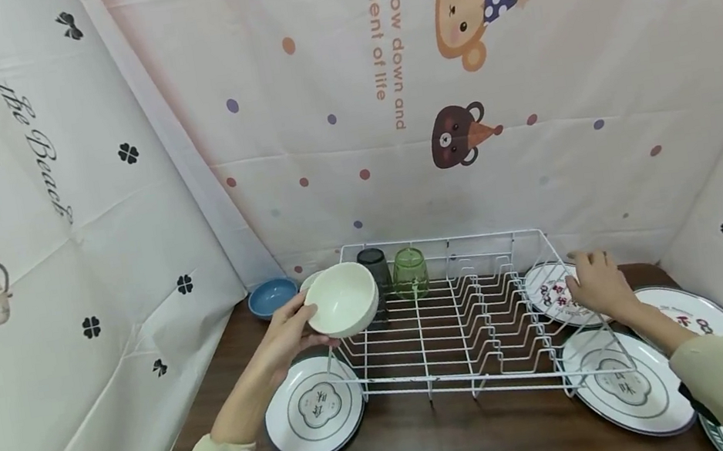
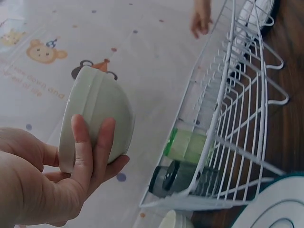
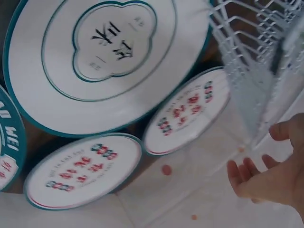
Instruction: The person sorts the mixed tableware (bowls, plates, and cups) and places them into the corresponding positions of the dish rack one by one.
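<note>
A pale cream bowl [image 1: 343, 300] is held up by my left hand [image 1: 288, 331] over the left end of the white wire dish rack [image 1: 468, 373]. In the left wrist view the fingers press on the outside of the bowl [image 2: 102, 111], its rim turned toward the thumb side. A dark grey cup [image 1: 375, 266] and a green glass [image 1: 410, 273] stand in the rack's back left part. At the rack's right end my right hand [image 1: 598, 284] hovers above a small plate with red print [image 1: 547, 291], fingers relaxed and nothing between them.
A blue bowl [image 1: 272, 298] stands behind on the left, with another pale bowl [image 2: 175, 220] partly hidden beside the rack. One plate [image 1: 292, 415] lies left of the rack. Several plates, including a large one [image 1: 654, 400] and a red-printed one [image 1: 710, 306], lie to its right.
</note>
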{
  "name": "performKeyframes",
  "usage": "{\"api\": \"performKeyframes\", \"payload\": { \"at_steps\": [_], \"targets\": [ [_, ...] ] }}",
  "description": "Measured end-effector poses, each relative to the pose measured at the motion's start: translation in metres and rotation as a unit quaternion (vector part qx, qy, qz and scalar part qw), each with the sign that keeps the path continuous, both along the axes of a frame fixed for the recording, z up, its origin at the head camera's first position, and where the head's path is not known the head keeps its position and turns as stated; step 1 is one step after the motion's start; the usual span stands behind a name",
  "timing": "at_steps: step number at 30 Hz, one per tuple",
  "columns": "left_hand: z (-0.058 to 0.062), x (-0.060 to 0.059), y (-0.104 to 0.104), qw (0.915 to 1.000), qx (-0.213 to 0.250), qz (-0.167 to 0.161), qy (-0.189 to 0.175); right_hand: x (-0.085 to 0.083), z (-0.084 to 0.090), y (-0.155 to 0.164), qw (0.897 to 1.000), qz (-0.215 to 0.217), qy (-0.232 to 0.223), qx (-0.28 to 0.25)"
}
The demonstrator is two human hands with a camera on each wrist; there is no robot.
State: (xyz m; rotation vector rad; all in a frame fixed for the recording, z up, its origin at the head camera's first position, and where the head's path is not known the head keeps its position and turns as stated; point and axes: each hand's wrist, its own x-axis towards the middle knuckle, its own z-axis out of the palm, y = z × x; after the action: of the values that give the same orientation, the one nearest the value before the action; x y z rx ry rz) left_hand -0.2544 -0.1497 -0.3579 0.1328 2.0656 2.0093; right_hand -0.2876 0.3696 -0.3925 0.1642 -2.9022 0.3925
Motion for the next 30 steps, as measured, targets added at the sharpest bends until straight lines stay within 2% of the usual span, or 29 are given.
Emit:
{"api": "performKeyframes", "payload": {
  "at_steps": [2, 4, 5, 7, 9, 10, 11, 12, 13, 15, 16, 17, 18, 19, 20, 25, 30],
  "targets": [
    [0.003, -0.003, 0.008, 1.0, 0.003, -0.004, 0.002, 0.003, 0.01, -0.01, 0.999, 0.021, 0.036, -0.021],
    [0.005, -0.005, 0.017, 0.9999, 0.003, -0.01, 0.007, 0.004, 0.02, -0.024, 0.995, 0.067, 0.061, -0.042],
    [0.006, -0.006, 0.022, 0.9999, 0.004, -0.011, 0.009, 0.006, 0.026, -0.034, 0.992, 0.092, 0.06, -0.058],
    [0.008, -0.007, 0.032, 0.9998, 0.005, -0.015, 0.012, 0.011, 0.036, -0.057, 0.986, 0.135, 0.038, -0.092],
    [0.008, -0.006, 0.041, 0.9996, 0.006, -0.024, 0.015, 0.016, 0.043, -0.082, 0.975, 0.166, -0.017, -0.144],
    [0.008, -0.006, 0.045, 0.9995, 0.009, -0.026, 0.015, 0.018, 0.047, -0.094, 0.966, 0.179, -0.057, -0.178],
    [0.007, -0.006, 0.049, 0.9993, 0.012, -0.03, 0.018, 0.021, 0.05, -0.106, 0.952, 0.191, -0.103, -0.216],
    [0.007, -0.005, 0.053, 0.9991, 0.015, -0.035, 0.019, 0.023, 0.051, -0.117, 0.933, 0.204, -0.146, -0.256],
    [0.006, -0.005, 0.056, 0.9988, 0.016, -0.041, 0.021, 0.026, 0.053, -0.127, 0.91, 0.212, -0.19, -0.302],
    [0.005, -0.004, 0.062, 0.9983, 0.02, -0.049, 0.024, 0.029, 0.055, -0.144, 0.853, 0.226, -0.264, -0.39],
    [0.004, -0.004, 0.065, 0.9981, 0.021, -0.051, 0.025, 0.03, 0.056, -0.151, 0.826, 0.229, -0.29, -0.426],
    [0.003, -0.004, 0.068, 0.9979, 0.023, -0.055, 0.026, 0.032, 0.056, -0.156, 0.803, 0.232, -0.31, -0.454],
    [0.002, -0.004, 0.07, 0.9979, 0.022, -0.056, 0.024, 0.032, 0.055, -0.161, 0.783, 0.232, -0.324, -0.477],
    [0.001, -0.004, 0.071, 0.9977, 0.022, -0.059, 0.026, 0.033, 0.055, -0.164, 0.77, 0.227, -0.333, -0.495],
    [0.0, -0.003, 0.072, 0.9976, 0.023, -0.06, 0.026, 0.033, 0.054, -0.167, 0.76, 0.222, -0.338, -0.509],
    [-0.002, -0.001, 0.07, 0.9976, 0.022, -0.063, 0.021, 0.033, 0.045, -0.177, 0.733, 0.189, -0.353, -0.551],
    [0.0, 0.002, 0.065, 0.999, 0.009, -0.041, 0.016, 0.026, 0.036, -0.186, 0.694, 0.168, -0.378, -0.59]
  ]
}}
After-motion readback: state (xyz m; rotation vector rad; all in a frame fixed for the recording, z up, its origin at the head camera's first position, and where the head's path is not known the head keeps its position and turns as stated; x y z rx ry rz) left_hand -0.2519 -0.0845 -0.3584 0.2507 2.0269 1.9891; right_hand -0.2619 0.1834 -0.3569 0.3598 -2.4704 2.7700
